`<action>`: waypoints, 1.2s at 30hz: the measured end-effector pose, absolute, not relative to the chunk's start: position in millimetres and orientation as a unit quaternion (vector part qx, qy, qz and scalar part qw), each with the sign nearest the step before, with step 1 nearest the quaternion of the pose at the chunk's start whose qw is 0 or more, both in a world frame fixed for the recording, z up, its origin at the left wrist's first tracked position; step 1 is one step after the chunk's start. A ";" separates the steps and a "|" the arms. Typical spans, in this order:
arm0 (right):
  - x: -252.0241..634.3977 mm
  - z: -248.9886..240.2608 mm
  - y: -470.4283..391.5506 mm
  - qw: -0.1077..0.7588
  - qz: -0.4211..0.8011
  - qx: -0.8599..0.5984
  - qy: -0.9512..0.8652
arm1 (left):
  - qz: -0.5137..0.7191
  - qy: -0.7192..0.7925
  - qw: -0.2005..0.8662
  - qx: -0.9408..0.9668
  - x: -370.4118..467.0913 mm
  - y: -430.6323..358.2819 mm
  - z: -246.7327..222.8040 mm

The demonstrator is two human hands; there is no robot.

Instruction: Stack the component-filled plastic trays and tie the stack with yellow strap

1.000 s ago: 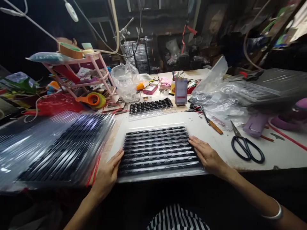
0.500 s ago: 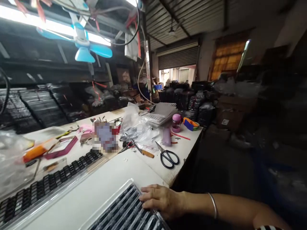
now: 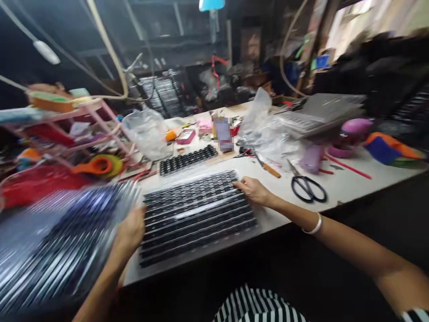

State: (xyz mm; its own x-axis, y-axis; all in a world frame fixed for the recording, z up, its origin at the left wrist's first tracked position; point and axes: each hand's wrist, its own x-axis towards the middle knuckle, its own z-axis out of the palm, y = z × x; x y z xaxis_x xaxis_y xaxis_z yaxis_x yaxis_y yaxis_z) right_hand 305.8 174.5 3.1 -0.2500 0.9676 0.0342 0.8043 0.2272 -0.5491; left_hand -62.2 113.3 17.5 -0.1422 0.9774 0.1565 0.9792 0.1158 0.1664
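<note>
Over the desk (image 3: 348, 185), the black-ribbed tray (image 3: 197, 219) lies between the hands. The right hand (image 3: 254, 190) grasps its far right edge; the left hand (image 3: 132, 228) meets the left edge, too blurred to tell its grip. Level, even support should keep the tray from flexing.

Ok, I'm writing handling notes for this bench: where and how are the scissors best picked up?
I'd grip the scissors by the dark handle loops, coming from the near edge of the table. The loops face that edge, while the blades point away toward the clear plastic. The right hand looks better placed, though it's at the tray.
</note>
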 end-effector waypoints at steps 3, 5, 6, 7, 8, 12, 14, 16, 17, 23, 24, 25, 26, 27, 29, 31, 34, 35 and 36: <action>311.2 -8.3 176.2 0.092 0.196 -0.584 -0.782 | -0.047 -0.776 0.019 -0.629 -61.0 104.1 -0.1; 311.4 -7.6 174.4 0.048 0.155 -0.586 -0.794 | -0.020 -0.769 0.030 -0.639 -53.3 104.9 -5.0; 309.5 -6.4 172.7 0.037 0.130 -0.585 -0.800 | -0.013 -0.765 0.038 -0.643 -48.9 105.7 -5.7; 306.1 -5.5 170.9 0.034 0.104 -0.579 -0.808 | -0.010 -0.760 0.048 -0.648 -44.4 106.5 -5.7; 301.1 -5.3 169.5 0.035 0.082 -0.567 -0.819 | -0.008 -0.755 0.055 -0.654 -39.6 107.7 -5.7; 265.9 -11.9 172.1 0.038 0.048 -0.421 -0.905 | 0.010 -0.703 0.028 -0.711 -15.5 119.3 -9.7; 244.3 -15.2 178.2 0.028 0.064 -0.349 -0.935 | 0.020 -0.667 -0.005 -0.745 -2.9 128.1 -13.1; 226.2 -15.9 184.6 0.021 0.087 -0.309 -0.947 | 0.024 -0.636 -0.037 -0.770 5.7 135.1 -14.8; 219.8 -15.6 187.1 0.021 0.096 -0.294 -0.951 | 0.023 -0.624 -0.052 -0.779 7.7 137.3 -14.9; 212.0 -18.3 188.3 0.069 0.098 -0.267 -0.956 | -0.018 -0.605 -0.078 -0.793 1.9 135.5 -14.0; 212.4 -19.9 187.3 0.078 0.094 -0.270 -0.955 | -0.023 -0.607 -0.075 -0.791 1.4 134.7 -14.4; 212.9 -21.6 186.6 0.084 0.091 -0.276 -0.953 | -0.025 -0.609 -0.072 -0.790 1.6 134.0 -14.7; 213.6 -23.1 186.2 0.087 0.089 -0.288 -0.950 | -0.025 -0.611 -0.068 -0.788 2.2 133.5 -15.1; 214.8 -24.2 186.5 0.088 0.088 -0.310 -0.942 | -0.024 -0.613 -0.063 -0.787 3.1 133.1 -15.3; 220.0 -25.3 189.5 0.092 0.084 -0.377 -0.918 | -0.021 -0.617 -0.056 -0.785 4.5 132.2 -15.1; 228.6 -24.8 195.7 0.098 0.078 -0.440 -0.889 | -0.021 -0.613 -0.053 -0.788 4.9 131.2 -14.0; 243.5 -22.6 208.0 0.115 0.067 -0.497 -0.857 | -0.024 -0.595 -0.050 -0.802 3.8 129.7 -11.4; 247.4 -21.9 211.9 0.121 0.066 -0.512 -0.848 | -0.024 -0.590 -0.048 -0.805 3.4 129.3 -10.7; 250.3 -21.2 215.2 0.126 0.066 -0.523 -0.840 | -0.023 -0.587 -0.046 -0.808 3.1 129.1 -10.3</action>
State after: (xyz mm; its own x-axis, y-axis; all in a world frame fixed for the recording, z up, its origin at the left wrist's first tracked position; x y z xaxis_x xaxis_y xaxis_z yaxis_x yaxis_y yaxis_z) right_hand 250.3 215.2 -21.2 -0.4211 0.8956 0.1437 0.8623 0.4444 -0.2429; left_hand 3.1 129.1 -10.3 0.3092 0.9509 -0.0158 0.9466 -0.3061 0.1012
